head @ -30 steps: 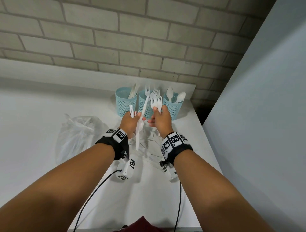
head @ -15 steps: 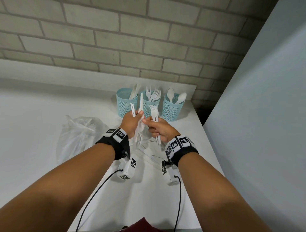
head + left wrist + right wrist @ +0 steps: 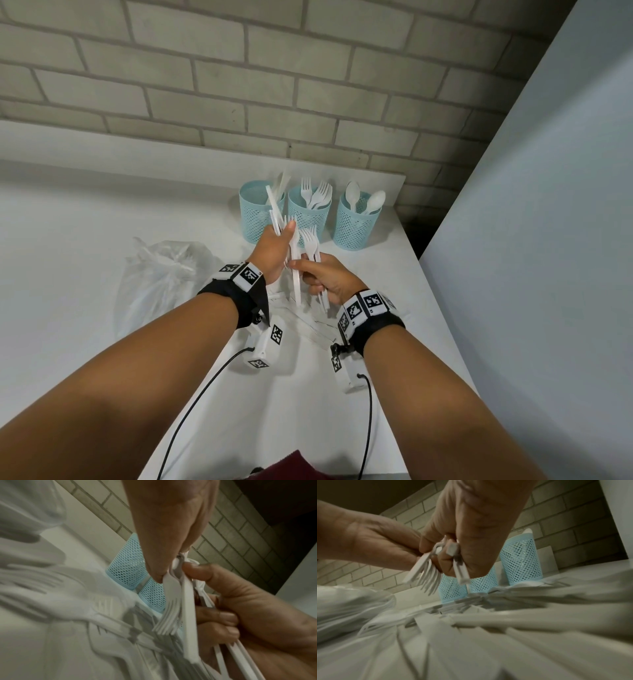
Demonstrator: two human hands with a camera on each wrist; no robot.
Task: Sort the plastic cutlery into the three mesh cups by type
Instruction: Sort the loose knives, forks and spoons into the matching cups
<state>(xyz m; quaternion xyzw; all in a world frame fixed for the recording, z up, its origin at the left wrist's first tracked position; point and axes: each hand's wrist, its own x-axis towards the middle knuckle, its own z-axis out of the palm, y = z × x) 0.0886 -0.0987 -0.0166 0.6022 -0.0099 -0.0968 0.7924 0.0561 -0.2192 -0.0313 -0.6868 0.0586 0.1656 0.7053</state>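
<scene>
White plastic is filling both fists as I am watching from the head view: the left hand is curling round a bunch of knives with a fork among them, the right hand is gripping a small bunch of forks by the handles, tines up, and both are hovering just in front of the three mesh cups at the back of the white table. Those cups are already standing with knives on the left, forks in the middle and spoons on the right, while more loose cutlery is lying under the wrists and a clear plastic bag is sitting to the left. The left wrist view is showing what the head camera is hiding: the right thumb is pressing on the bundle the left fingers are pinching, one fork pointing tines down. The right wrist view is giving the low angle, with handle ends poking out of the right fist, the pile blurred beneath, and all three cups close behind. These pieces are looking very light, thin and slick, stiff but likely to snap if bent, so I would be taking them mid-handle.
</scene>
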